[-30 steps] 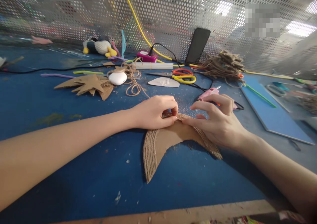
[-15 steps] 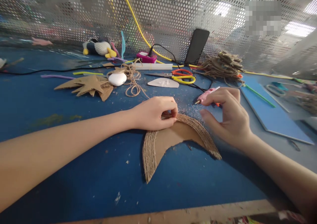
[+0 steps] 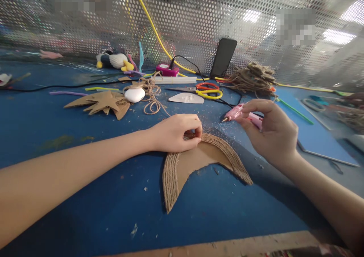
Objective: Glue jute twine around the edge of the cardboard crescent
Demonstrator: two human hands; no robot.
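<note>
A crescent-shaped piece of cardboard point(image 3: 196, 157) lies on the blue table, rows of brown twine point(image 3: 172, 177) laid along its outer edge. Over its top my left hand point(image 3: 182, 132) is closed in a pinch on the twine, thumb and fingertip meeting at the rope edge. A loose tangle of twine point(image 3: 153, 97) trails toward the back of that hand. To the right, my right hand point(image 3: 270, 126) has thumb and fingers around the body of a pink glue gun point(image 3: 234, 113), its metal tip pointing left. Part of the glue gun is hidden by the fingers.
Behind the crescent lie scissors point(image 3: 209, 92), a white cut piece point(image 3: 186, 98), glue sticks point(image 3: 174, 80) and a white case point(image 3: 134, 94). Cardboard stars point(image 3: 104, 103) are at left. A phone point(image 3: 224, 57) leans on the mesh near a twine bundle point(image 3: 253, 79); a blue board point(image 3: 321, 143) lies right.
My right hand has moved from beside the glue gun to gripping it, and the gun has turned slightly. My left hand keeps its pinch on the crescent's edge.
</note>
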